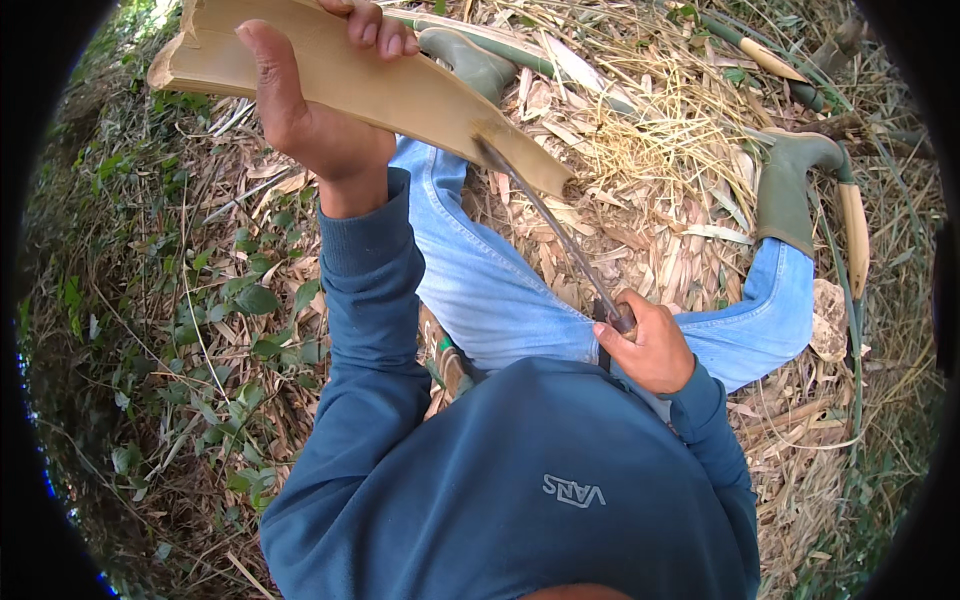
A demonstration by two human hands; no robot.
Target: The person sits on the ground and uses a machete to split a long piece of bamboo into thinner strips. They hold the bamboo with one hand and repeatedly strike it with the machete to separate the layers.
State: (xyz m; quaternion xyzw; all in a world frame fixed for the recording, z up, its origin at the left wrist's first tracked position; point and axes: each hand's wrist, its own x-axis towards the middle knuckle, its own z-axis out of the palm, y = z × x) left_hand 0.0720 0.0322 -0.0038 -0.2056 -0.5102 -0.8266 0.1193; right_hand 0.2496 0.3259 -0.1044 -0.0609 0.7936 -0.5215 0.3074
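My left hand (325, 140) is closed on a broad, tan, slightly curved piece of split bamboo (430, 100), raised to the far left. Its thumb stands up across the near side, while the fingertips curl over the far edge. Close to my lap, my right hand (655, 350) is wrapped round the handle of a long, narrow, dark-bladed tool (560, 235) that looks like a knife seen edge-on. From my fist the blade slants up and left, its far end at a darker, scraped spot near the bamboo's lower right end. How deep it bites cannot be made out.
I sit with legs in blue jeans (500, 290) and green rubber boots (785, 190) spread out. Dry shavings and straw (650, 150) litter the ground between them. Green bamboo poles (500, 42) lie beyond. Leafy plants (250, 300) grow at left; a stone (829, 320) sits by my right knee.
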